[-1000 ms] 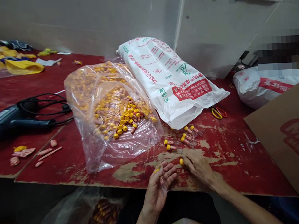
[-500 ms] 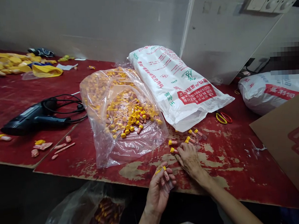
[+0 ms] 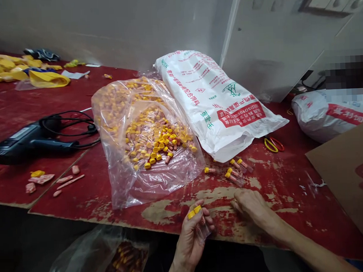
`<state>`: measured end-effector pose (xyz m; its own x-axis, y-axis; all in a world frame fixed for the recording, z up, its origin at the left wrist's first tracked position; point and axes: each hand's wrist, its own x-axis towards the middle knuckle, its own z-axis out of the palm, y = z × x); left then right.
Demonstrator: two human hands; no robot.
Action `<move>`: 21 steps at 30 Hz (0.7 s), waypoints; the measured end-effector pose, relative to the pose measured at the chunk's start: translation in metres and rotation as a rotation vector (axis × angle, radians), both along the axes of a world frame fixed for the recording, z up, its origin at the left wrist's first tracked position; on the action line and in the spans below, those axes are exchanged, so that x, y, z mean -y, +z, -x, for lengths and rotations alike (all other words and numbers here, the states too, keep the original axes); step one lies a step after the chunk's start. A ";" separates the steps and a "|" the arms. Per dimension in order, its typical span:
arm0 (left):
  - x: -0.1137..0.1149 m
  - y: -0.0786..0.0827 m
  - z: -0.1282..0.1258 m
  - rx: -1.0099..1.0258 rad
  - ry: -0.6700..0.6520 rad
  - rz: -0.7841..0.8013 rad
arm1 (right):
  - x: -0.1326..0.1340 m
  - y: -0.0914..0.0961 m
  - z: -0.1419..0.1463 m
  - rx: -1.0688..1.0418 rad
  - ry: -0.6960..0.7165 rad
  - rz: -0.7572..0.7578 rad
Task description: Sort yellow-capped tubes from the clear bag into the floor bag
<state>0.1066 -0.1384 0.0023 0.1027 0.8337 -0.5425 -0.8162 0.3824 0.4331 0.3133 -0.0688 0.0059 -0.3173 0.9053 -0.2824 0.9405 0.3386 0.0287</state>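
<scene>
My left hand point(image 3: 193, 231), near the table's front edge, is closed around small tubes point(image 3: 203, 227) with yellow caps. Two caps show above the thumb, and clear plastic sticks out below the fingers. To its right, my right hand point(image 3: 252, 209) rests low over the worn tabletop with fingers curled; what they hold, if anything, is hidden. Just beyond it lie several loose yellow-capped tubes point(image 3: 235, 174) with pink-red contents. A large clear plastic bag point(image 3: 132, 190), filled with more of these tubes, lies open towards me.
Behind sits a white printed sack point(image 3: 209, 90). Yellow-and-red-handled scissors point(image 3: 272, 145) are at right, near a cardboard box point(image 3: 336, 165). On the left lie a black heat gun point(image 3: 28, 136) and pink pieces point(image 3: 45, 179). Below the edge is another bag of tubes point(image 3: 123, 263).
My right hand has drawn back towards me and to the right, away from the loose tubes. The nearest tube it was touching no longer shows on the table. My left hand keeps its hold.
</scene>
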 end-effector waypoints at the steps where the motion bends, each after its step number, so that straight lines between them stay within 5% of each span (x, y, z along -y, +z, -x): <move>1: -0.001 0.001 -0.001 -0.004 -0.001 0.013 | 0.000 -0.005 0.005 0.007 -0.008 0.010; 9: -0.012 0.004 -0.012 -0.015 0.022 0.085 | 0.000 -0.001 0.006 -0.140 -0.064 -0.004; 15: -0.006 -0.001 -0.008 0.204 0.102 0.030 | 0.035 -0.018 0.047 -0.938 -0.183 -0.177; 21: -0.009 -0.011 0.002 0.298 0.144 0.008 | 0.043 -0.014 0.079 -0.991 0.190 -0.407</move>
